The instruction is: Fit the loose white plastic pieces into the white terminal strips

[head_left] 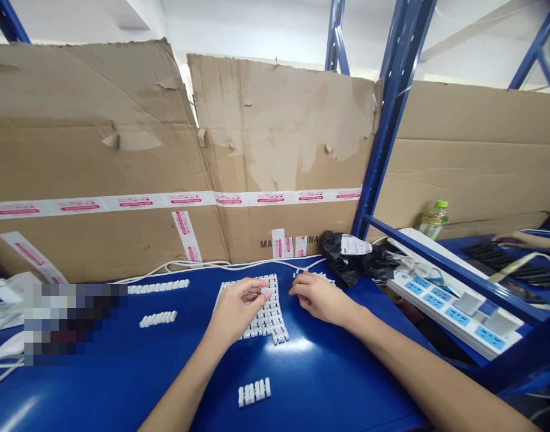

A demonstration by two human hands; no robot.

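Observation:
My left hand (236,309) is closed in a pinch, with a small white piece (265,290) between thumb and fingers. It hovers over a tight grid of small white blocks (275,321) with dark markings, covering part of it. My right hand (322,297) is to the right of the grid, its fingers curled down at the table. Just behind it lie loose small white pieces (323,276), partly hidden by the hand. What the right fingertips hold, if anything, cannot be made out.
White ribbed pieces stand in rows at left, one long row (158,287) and one shorter row (158,318), plus a group (254,392) in front. A black plastic bag (347,258), power strip (455,312), bottle (434,220) and blue rack post (387,120) are right. Another person's hand (511,239) shows far right.

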